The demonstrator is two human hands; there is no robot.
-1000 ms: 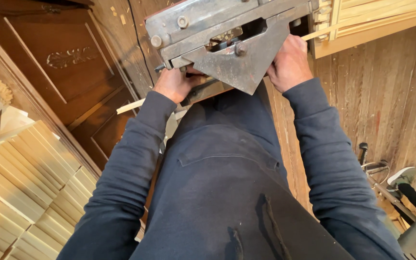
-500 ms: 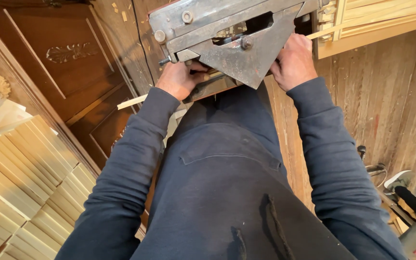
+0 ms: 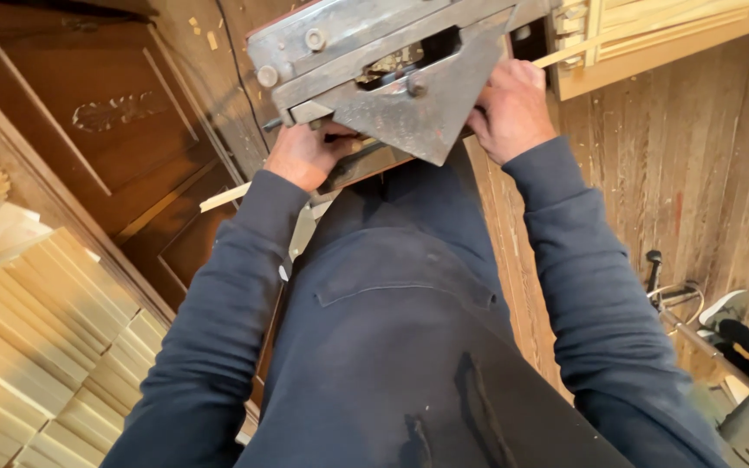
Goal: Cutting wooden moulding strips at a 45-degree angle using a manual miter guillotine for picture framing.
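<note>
At the top of the head view, a grey metal machine [image 3: 392, 69] with a triangular plate juts toward the person; the left hand [image 3: 305, 154] presses against its lower left edge, fingers curled under the plate (whether they grip anything cannot be told); the right hand [image 3: 510, 108] rests at the plate's right side, fingers bent around a thin wooden strip [image 3: 582, 48] that runs up to the right; stacked pale wooden slats [image 3: 36, 347] lie at lower left, well apart from both hands.
</note>
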